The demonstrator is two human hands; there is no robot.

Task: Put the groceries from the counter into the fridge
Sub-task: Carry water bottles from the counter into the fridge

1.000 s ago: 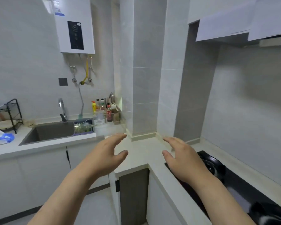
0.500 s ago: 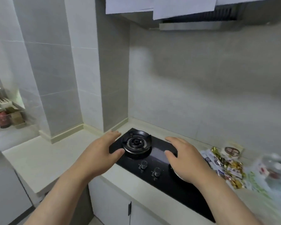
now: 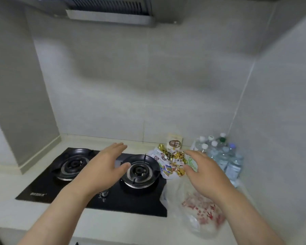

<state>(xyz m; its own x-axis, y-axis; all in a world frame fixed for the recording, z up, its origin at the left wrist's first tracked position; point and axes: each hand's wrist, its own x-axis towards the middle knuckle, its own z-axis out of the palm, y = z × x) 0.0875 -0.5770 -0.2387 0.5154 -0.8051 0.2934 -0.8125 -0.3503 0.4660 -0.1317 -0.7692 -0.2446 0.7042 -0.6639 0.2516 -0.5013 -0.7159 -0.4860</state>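
A heap of snack packets (image 3: 170,160) in white and gold wrappers lies on the counter (image 3: 12,213) right of the hob. Behind it stands a small pouch with a brown round label (image 3: 174,142). Several water bottles (image 3: 221,152) in shrink wrap fill the right corner. A clear plastic bag with red print (image 3: 200,214) lies near the front edge. My left hand (image 3: 102,168) hovers open above the hob, holding nothing. My right hand (image 3: 207,175) hovers open just right of the snack heap, empty, and hides part of the plastic bag.
A black two-burner gas hob (image 3: 88,188) takes up the middle of the counter, its knobs near my left wrist. An extractor hood (image 3: 111,13) hangs overhead. Tiled walls close the back and the right side. No fridge is in view.
The view has swung right, from the sink corner across the hob to the groceries. Both hands stayed open out in front and now hover over the right burner and snack heap.
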